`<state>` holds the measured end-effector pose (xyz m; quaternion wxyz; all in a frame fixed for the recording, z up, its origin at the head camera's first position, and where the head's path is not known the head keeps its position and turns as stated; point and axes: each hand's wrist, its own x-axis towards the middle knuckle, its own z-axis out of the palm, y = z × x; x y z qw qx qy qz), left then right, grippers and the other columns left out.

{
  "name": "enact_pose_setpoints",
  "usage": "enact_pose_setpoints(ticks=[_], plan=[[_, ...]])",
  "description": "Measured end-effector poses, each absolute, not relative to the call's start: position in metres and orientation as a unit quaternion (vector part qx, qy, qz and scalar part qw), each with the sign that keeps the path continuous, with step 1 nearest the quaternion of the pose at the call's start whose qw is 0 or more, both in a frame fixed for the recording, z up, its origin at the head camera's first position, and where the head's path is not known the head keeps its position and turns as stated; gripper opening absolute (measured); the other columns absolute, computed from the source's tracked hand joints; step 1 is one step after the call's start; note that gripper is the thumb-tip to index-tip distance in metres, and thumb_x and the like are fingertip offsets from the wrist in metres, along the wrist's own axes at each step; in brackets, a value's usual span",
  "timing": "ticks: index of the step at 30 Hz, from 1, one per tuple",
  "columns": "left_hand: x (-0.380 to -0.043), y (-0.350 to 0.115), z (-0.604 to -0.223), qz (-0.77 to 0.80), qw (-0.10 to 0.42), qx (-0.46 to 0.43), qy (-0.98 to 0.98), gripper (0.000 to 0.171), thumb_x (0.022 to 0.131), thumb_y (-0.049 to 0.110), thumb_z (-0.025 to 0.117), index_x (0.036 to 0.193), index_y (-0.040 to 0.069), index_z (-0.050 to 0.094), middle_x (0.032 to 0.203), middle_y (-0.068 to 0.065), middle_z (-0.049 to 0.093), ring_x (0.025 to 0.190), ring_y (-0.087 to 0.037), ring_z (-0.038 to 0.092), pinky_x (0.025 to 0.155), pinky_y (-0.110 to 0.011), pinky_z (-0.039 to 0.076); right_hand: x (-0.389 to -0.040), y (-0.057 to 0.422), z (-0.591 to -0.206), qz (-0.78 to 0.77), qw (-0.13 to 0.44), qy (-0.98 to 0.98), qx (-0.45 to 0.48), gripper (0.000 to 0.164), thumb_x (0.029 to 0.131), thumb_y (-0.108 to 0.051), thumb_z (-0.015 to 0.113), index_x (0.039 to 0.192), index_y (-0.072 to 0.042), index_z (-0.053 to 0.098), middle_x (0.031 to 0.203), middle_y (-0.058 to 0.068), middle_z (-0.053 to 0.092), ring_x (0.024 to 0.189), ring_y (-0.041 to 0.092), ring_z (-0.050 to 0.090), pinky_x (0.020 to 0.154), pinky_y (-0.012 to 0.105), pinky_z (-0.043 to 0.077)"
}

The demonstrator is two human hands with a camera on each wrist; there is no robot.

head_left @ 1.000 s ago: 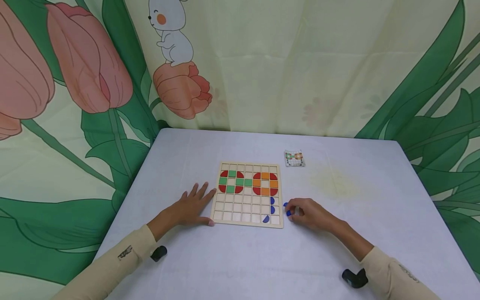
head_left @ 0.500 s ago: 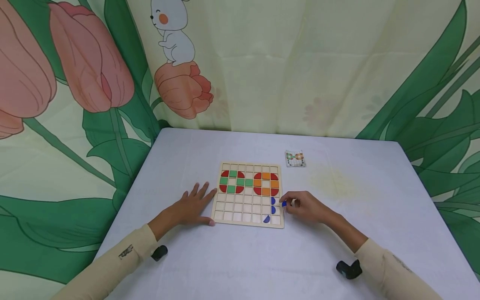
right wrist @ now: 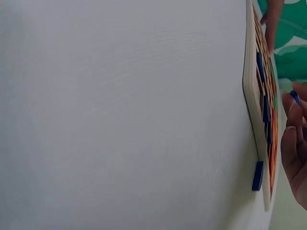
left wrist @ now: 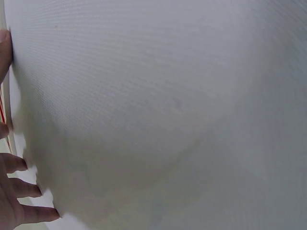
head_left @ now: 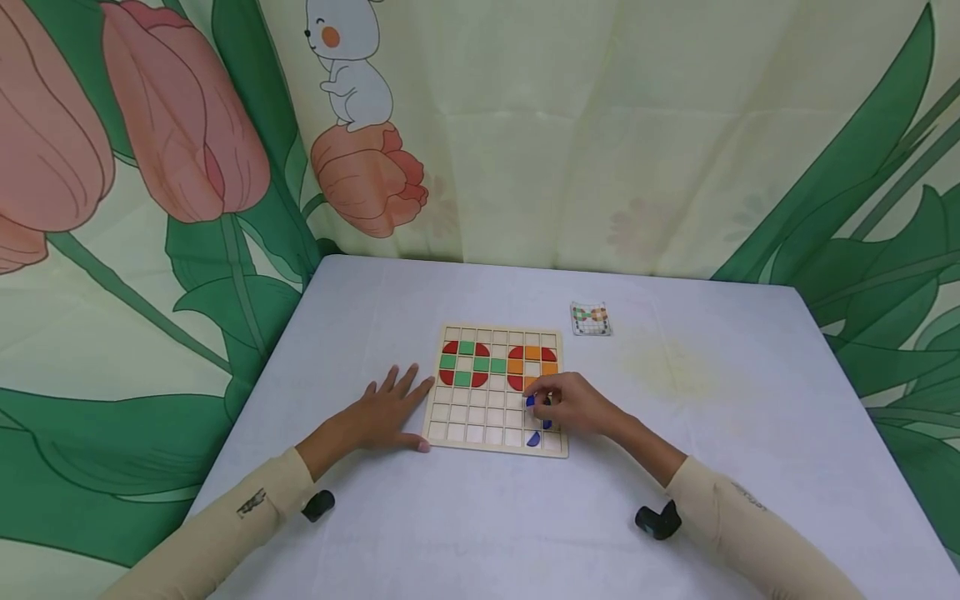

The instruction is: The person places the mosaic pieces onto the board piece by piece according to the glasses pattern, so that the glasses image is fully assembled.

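Observation:
My right hand [head_left: 576,403] pinches a blue half-round tile [head_left: 530,402] between thumb and fingers, over the right part of the wooden grid board [head_left: 457,414]. In the right wrist view the pinched tile [right wrist: 295,97] shows at the fingertips, raised above the board. A blue half-round tile [head_left: 533,438] lies in the bottom row; other blue ones are partly hidden by the right hand. Red, green and orange tiles form two rings joined by a green square [head_left: 497,365]. My left hand [head_left: 382,415] lies with fingers spread, index finger and thumb at the board's left edge.
Behind the board to the right lies a small pattern card [head_left: 591,319]. One loose blue tile [right wrist: 257,176] rests on the white tablecloth [right wrist: 144,115] against the board's side. A printed curtain [head_left: 540,150] hangs behind the table.
My right hand has picked up a blue tile from beside the board and carried it left over the right-hand columns. The left hand has stayed in place.

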<state>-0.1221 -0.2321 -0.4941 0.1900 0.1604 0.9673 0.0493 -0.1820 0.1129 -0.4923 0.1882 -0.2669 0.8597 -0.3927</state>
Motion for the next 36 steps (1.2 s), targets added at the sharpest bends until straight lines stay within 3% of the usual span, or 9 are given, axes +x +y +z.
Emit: enact_pose_setpoints(ticks=[9,19,26,36], plan=[[-0.123,-0.231,-0.493,0.044,0.193,0.157,0.968,0.111,0.077,0.074,0.068,0.162,0.021,0.02,0.169,-0.017,0.01,0.152,-0.05,0.009,0.112,-0.073,0.025,-0.185,0.074,-0.493,-0.414,0.173,0.858,-0.249,0.023,0.085,-0.014,0.079,0.107,-0.01,0.076,0.083,-0.005,0.068,0.073,0.013,0.057,0.058,0.022,0.048],[-0.123,-0.232,-0.495,0.044,0.193,0.155,0.968,0.111,0.076,0.075,0.068,0.162,0.023,0.019,0.169,-0.016,0.009,0.153,-0.05,0.008,0.112,-0.073,0.023,-0.188,0.034,-0.494,-0.419,0.184,0.838,-0.297,0.023,0.087,-0.014,0.077,0.11,-0.008,0.075,0.08,-0.005,0.068,0.074,0.012,0.058,0.061,0.023,0.048],[-0.123,-0.234,-0.495,0.045,0.197,0.158,0.967,0.112,0.076,0.077,0.065,0.162,0.024,0.018,0.169,-0.016,0.008,0.153,-0.05,0.007,0.112,-0.073,0.023,-0.186,0.008,-0.494,-0.403,0.195,0.836,-0.318,0.022,0.091,-0.017,0.075,0.112,-0.011,0.076,0.082,-0.006,0.066,0.078,0.01,0.058,0.068,0.022,0.05],[-0.123,-0.234,-0.495,0.042,0.194,0.166,0.966,0.111,0.077,0.076,0.066,0.162,0.024,0.019,0.169,-0.016,0.008,0.152,-0.051,0.007,0.11,-0.075,0.024,-0.189,-0.017,-0.497,-0.368,0.174,0.856,-0.319,0.023,0.089,-0.016,0.077,0.112,-0.012,0.076,0.079,-0.006,0.065,0.073,0.009,0.058,0.066,0.021,0.049]])
